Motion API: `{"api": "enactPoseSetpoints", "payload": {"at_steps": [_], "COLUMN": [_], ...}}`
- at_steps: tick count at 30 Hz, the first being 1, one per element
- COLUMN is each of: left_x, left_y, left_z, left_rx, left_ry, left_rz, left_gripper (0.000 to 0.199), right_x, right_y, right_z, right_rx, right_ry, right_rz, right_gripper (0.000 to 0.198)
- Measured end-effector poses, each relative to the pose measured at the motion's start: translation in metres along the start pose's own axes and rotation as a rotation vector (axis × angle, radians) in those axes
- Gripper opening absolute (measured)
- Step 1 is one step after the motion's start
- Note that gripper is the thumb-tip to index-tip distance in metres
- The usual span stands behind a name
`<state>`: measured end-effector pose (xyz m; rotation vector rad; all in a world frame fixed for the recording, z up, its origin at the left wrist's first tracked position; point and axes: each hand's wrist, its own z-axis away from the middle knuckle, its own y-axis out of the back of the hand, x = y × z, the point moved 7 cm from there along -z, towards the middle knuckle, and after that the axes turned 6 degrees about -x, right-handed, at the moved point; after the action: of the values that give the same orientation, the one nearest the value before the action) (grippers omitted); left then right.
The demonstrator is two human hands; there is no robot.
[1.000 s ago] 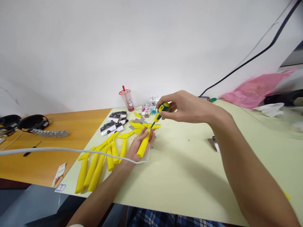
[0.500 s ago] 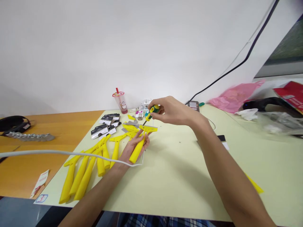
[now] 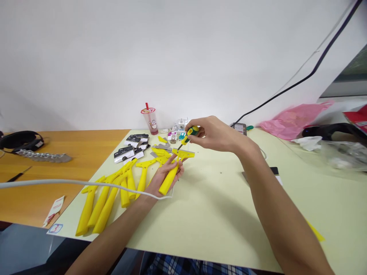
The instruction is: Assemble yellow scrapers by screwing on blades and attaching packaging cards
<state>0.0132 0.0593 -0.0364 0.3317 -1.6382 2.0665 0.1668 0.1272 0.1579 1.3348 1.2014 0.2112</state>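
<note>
While left hand (image 3: 162, 176) holds scraper (image 3: 171, 176), right hand (image 3: 210, 131) has screwdriver (image 3: 187, 136) at its head

Left hand's grip: closed, fingers wrapped about the upper handle of the yellow scraper, hand beneath it. Scraper is held over the pale worktop (image 3: 223, 214), tilted, head to the far side, handle slanting back toward the near edge.

Right hand's grip: closed, thumb and fingers pinching the green-and-yellow handle of the screwdriver from above. Shaft slants down to the left; tip lies at the scraper's head. Contact with a screw too small to tell.

Left of the left hand: other scrapers (image 3: 104, 214), side by side and partly overlapping, handles toward the near edge. Beyond them, loose blades (image 3: 164, 146) mixed with yellow covers (image 3: 159, 151); just left of these, black-and-white packs (image 3: 124, 153), stacked unevenly. Cup (image 3: 150, 123) with red straw stands upright near the wall.

White cable (image 3: 86, 182) crosses the foreground, ending near the left wrist. Phone (image 3: 240, 128) lies at the far edge, beyond the right forearm; pink bag (image 3: 295, 121) further right.
</note>
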Motion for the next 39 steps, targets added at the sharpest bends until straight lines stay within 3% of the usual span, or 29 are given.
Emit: {"api": "enactPoseSetpoints", "payload": {"at_steps": [39], "left_x": [-0.002], "left_y": [-0.003], "left_z": [0.001], "left_rx": [-0.001], "left_ry": [0.0], "left_rz": [-0.067], "left_gripper": [0.064], "right_x": [0.008], "right_y": [-0.004], "right_z": [-0.003], "right_rx": [-0.037], "right_ry": [-0.019], "right_rz": [0.031], "right_gripper": [0.023]}}
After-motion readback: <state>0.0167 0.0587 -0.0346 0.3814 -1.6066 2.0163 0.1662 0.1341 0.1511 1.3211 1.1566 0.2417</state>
